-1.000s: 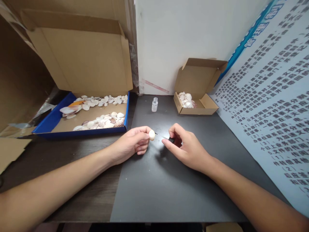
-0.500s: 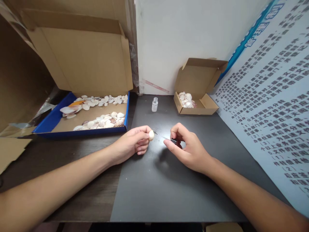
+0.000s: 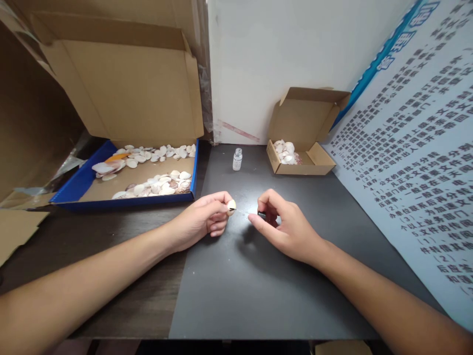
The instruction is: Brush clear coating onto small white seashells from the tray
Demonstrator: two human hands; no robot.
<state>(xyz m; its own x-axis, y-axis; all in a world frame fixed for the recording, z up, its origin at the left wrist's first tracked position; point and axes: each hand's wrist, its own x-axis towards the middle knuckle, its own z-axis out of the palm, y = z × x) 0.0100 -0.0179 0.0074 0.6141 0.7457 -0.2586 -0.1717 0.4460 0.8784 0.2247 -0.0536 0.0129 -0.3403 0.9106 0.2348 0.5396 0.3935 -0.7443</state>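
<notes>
Vial (image 3: 237,160) stands upright near the back edge of the dark mat (image 3: 258,301). Left hand (image 3: 209,213): near side of the vial, a bit to its left, raised above the mat. Thumb and forefinger pinch a small pale shell (image 3: 231,202), other fingers curled in. That puts the shell almost straight in front of the vial, well apart from it. Right hand (image 3: 283,222): near side of the vial, off to its right, thumb and forefinger gripping a brush (image 3: 262,215) by its black cap; rest of the grip is partly hidden. Thin clear stem runs from the cap across to the shell, dark tip overlapping it. Can't tell from here if the tip is pressing or just above. Blue box (image 3: 83,175): left of the vial, lid up, two bands of shells (image 3: 158,186) inside, plus an orange piece (image 3: 115,158) toward the end farthest from the vial. Small box (image 3: 303,170): right of the vial, lid up too, white heap (image 3: 286,153) on the side nearest the vial. White panel (image 3: 244,64) behind the vial; printed poster (image 3: 406,197) far right of it.
</notes>
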